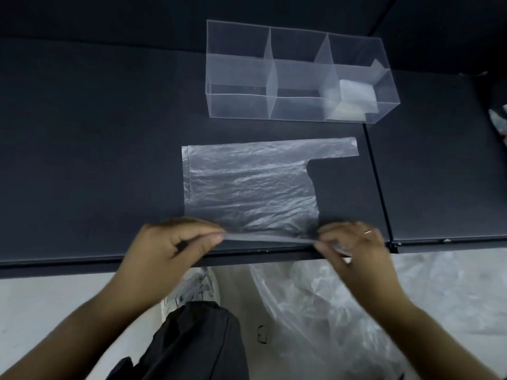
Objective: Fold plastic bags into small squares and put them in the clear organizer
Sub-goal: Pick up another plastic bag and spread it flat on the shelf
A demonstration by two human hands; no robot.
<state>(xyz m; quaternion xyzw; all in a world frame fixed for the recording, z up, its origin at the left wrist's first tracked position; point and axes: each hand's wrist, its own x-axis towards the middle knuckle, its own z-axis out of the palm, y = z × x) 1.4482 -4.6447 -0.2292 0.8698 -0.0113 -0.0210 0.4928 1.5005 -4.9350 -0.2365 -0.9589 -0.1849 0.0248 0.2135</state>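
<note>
Two hands — left hand (175, 242), right hand (354, 242) — pinching plastic bag (252, 187) edge

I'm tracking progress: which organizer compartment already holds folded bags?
The rightmost compartment of the clear organizer: white folded bags lie in it, while the others look empty.

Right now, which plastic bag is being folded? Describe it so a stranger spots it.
On the black table, just nearer than the clear organizer, lies a see-through plastic bag. Unlike the folded bags in the organizer's right compartment, it is spread flat, with left hand and right hand pinching its near edge.
</note>
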